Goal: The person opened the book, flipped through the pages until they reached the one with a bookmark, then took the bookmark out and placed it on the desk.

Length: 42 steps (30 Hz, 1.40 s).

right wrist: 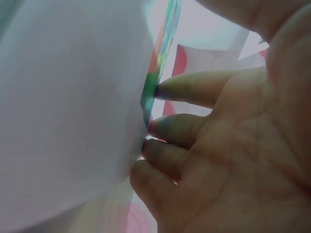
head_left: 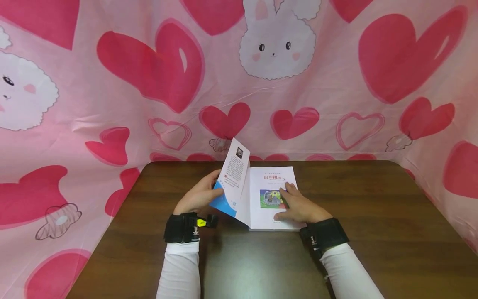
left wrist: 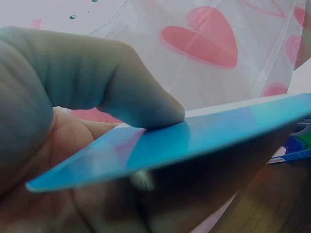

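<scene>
My left hand (head_left: 199,193) pinches the lifted cover (head_left: 234,182) of an open book (head_left: 254,216) | my right hand (head_left: 300,206) rests on its printed page (head_left: 270,176) | brown surface (head_left: 381,224) beneath | pink heart-and-rabbit cloth (head_left: 272,97) hangs behind

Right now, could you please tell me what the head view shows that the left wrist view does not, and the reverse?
Only the head view: the right hand, its wristband and the page's red print.
Only the left wrist view: the inner side of the left hand beneath the flap.
Both: the left thumb on the flap, the table and the heart-print backdrop.
</scene>
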Available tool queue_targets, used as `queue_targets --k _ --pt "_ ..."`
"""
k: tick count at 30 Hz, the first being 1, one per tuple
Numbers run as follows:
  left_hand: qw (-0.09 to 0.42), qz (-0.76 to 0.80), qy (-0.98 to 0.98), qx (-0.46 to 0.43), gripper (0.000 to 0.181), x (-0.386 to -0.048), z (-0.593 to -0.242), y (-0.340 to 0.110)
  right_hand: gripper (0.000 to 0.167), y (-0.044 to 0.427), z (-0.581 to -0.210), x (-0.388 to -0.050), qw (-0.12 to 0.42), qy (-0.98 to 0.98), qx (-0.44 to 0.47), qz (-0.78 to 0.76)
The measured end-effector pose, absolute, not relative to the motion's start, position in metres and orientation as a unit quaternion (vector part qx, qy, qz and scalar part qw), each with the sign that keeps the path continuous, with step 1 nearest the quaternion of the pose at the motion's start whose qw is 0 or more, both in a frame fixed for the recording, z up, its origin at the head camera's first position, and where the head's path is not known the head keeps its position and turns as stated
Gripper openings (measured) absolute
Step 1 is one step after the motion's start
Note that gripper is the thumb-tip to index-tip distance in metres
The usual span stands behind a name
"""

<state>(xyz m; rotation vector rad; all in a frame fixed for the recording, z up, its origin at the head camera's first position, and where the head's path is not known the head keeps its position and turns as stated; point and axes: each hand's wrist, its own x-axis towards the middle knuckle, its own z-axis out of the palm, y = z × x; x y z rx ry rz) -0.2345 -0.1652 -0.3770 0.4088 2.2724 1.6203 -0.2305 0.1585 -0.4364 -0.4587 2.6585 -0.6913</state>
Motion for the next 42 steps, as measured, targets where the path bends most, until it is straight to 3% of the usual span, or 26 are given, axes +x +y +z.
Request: queue_targets --k 23,30,36,38,40,42 --pt "0.163 0.565 0.798 0.131 0.067 -0.233 -0.375 -0.162 0.086 0.15 -0.429 -0.226 0.158 0.946 -0.164 -0.231" --pt "0.162 0.563 0.8 0.13 0.066 -0.233 -0.377 -0.163 0.061 0.144 -0.42 -0.219 0.126 0.958 -0.139 -0.215" --pt "0.158 0.564 0.799 0.137 0.065 -0.233 -0.377 -0.164 0.017 0.141 -0.413 -0.216 0.096 0.971 -0.105 -0.193" --pt "0.157 0.563 0.8 0.137 0.065 -0.233 -0.377 -0.163 0.009 0.14 -0.413 -0.216 0.092 0.972 -0.093 -0.194" --pt "0.157 0.561 0.801 0.136 0.065 -0.233 -0.376 -0.163 0.012 0.14 -0.414 -0.216 0.091 0.973 -0.089 -0.195" --pt "0.156 0.561 0.801 0.137 0.065 -0.233 -0.376 -0.163 0.029 0.141 -0.414 -0.215 0.098 0.972 -0.089 -0.193"
